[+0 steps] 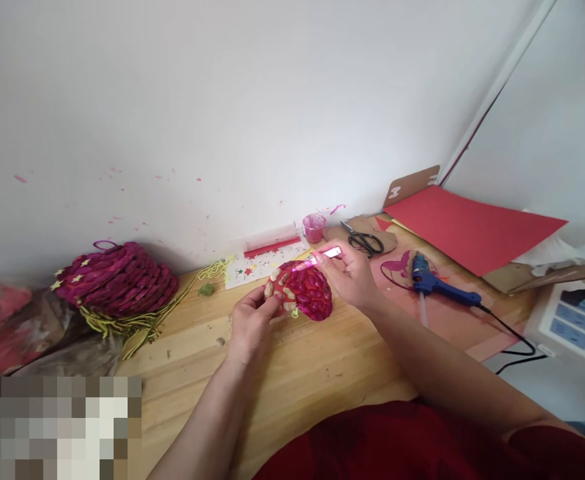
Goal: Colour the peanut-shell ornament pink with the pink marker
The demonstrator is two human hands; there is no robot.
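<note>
My left hand (251, 321) grips the left edge of a red craft piece (313, 297) covered with peanut-shaped lumps, holding it just above the table. Most lumps are glossy magenta; the bare tan ones (288, 293) sit on the left side. Pinched in my right hand (351, 277) is a paintbrush (331, 253) with a white handle. Its pink tip rests at or very near the upper left of the piece; exact contact cannot be made out. Behind the piece stands a small cup of pink paint (314, 228).
Left on the wooden table (192, 380) lies a pile of finished-looking magenta pieces (122, 280) with yellow strings. Black scissors (365, 241), a blue glue gun (442, 288) with its cord, red card sheets (472, 223) and a white power strip (567, 323) occupy the right. Bagged material (2, 327) sits far left.
</note>
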